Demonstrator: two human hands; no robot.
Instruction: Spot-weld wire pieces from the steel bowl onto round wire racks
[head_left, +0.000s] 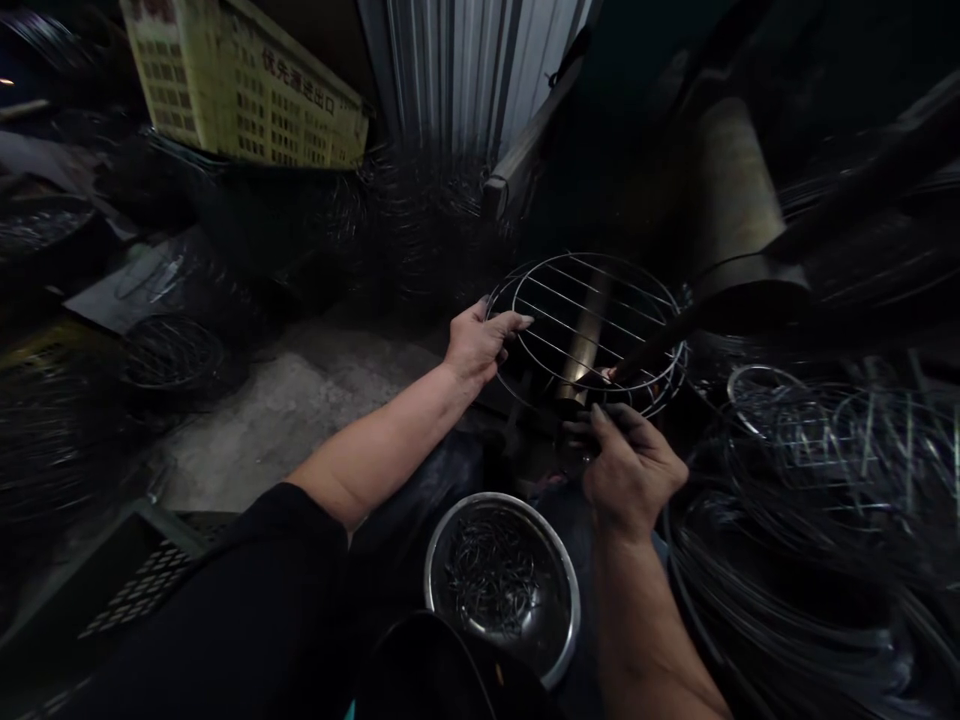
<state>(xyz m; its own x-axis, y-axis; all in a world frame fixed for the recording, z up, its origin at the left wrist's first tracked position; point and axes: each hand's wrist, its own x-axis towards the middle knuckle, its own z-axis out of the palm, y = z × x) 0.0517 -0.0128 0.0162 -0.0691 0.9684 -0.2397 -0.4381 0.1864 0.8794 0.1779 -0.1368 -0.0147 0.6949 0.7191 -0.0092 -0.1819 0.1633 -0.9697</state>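
Observation:
A round wire rack (592,325) with parallel cross wires sits level in front of me, over a dark machine post (583,352). My left hand (480,343) grips its left rim, fingers curled over the wire. My right hand (628,462) is at the rack's near edge, fingers pinched together at the rim; whether they hold a small piece I cannot make out. Below my arms stands a steel bowl (559,590) holding several short wire bits (491,572).
Heaps of wire rings and racks (810,480) fill the right side. More wire coils (169,352) lie on the concrete floor at left. A yellow plastic crate (247,85) stands at the back left, corrugated metal sheeting (472,70) behind it.

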